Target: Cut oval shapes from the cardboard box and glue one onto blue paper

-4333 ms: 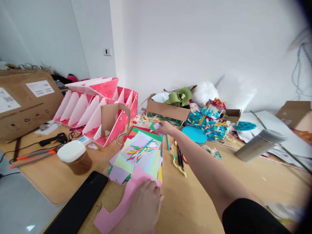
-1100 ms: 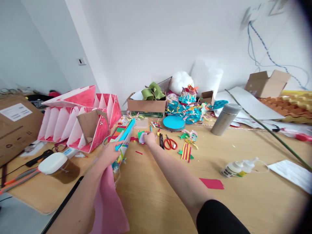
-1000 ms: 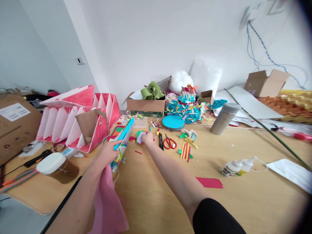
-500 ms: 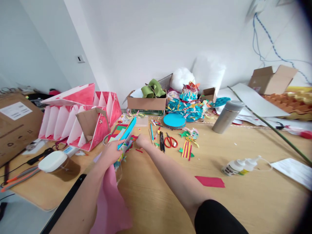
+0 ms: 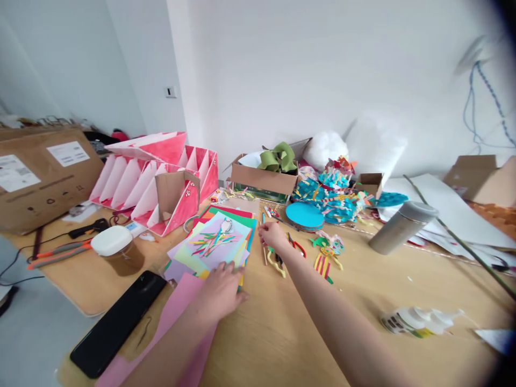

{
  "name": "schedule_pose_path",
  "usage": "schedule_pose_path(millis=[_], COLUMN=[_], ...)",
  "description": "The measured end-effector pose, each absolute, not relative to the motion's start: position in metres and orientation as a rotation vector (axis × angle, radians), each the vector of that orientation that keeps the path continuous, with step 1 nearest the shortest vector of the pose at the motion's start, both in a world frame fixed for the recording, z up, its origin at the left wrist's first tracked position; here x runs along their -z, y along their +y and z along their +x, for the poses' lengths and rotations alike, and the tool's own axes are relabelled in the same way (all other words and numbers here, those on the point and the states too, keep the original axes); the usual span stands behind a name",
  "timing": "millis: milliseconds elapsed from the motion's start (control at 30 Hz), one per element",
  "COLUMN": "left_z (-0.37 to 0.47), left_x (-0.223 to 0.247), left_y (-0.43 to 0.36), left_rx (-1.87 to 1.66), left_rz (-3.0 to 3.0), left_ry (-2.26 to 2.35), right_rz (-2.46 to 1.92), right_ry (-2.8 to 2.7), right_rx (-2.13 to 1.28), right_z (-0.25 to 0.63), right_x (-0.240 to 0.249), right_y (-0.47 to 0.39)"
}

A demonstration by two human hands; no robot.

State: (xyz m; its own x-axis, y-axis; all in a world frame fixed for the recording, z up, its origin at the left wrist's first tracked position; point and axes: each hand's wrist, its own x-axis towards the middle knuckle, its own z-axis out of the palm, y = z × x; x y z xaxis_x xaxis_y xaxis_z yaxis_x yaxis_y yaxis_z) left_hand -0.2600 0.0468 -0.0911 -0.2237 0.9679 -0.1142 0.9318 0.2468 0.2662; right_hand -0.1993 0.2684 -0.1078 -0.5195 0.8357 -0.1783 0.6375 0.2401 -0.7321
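My left hand (image 5: 223,287) lies with fingers spread on the near edge of a stack of coloured paper (image 5: 193,236), holding nothing. Thin coloured strips (image 5: 212,243) and a small spoon-shaped piece (image 5: 226,227) rest on top of the stack. A pink sheet (image 5: 189,303) runs under my left forearm. To the right of the stack, my right hand (image 5: 272,235) is closed over the pens and sticks; whatever it grips is too small to make out. A yellow curled strip (image 5: 276,266) hangs or lies just below it, beside the red-handled scissors (image 5: 299,247).
At the left are a black phone (image 5: 116,322), a lidded cup (image 5: 116,250) and a pink folded rack (image 5: 149,185). Blue discs (image 5: 305,215) and a striped paper piece (image 5: 322,266) lie beyond my right arm. A steel bottle (image 5: 403,228) and glue bottles (image 5: 419,321) are at the right.
The view has shifted left. My left hand has let go of the blue-edged paper, which now lies flat in the stack. Strips now lie on top, and the yellow strip appears below my right hand.
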Motion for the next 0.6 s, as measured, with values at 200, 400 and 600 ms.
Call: schedule_pose_path(millis=[200, 400, 600], left_z=[-0.275, -0.282, -0.278], left_x=[0.099, 0.107, 0.106], left_y=[0.024, 0.02, 0.02], left_rx=[-0.283, -0.273, -0.26], left_rz=[1.601, 1.545, 1.557], left_ry=[2.514, 2.596, 2.612], right_rz=[-1.377, -1.356, -1.491], right_ry=[-2.375, -2.446, -2.486], right_rx=[-1.384, -1.262, -0.987], right_z=[-0.22, -0.249, -0.304], right_x=[0.113, 0.111, 0.104], right_y=[0.249, 0.253, 0.254])
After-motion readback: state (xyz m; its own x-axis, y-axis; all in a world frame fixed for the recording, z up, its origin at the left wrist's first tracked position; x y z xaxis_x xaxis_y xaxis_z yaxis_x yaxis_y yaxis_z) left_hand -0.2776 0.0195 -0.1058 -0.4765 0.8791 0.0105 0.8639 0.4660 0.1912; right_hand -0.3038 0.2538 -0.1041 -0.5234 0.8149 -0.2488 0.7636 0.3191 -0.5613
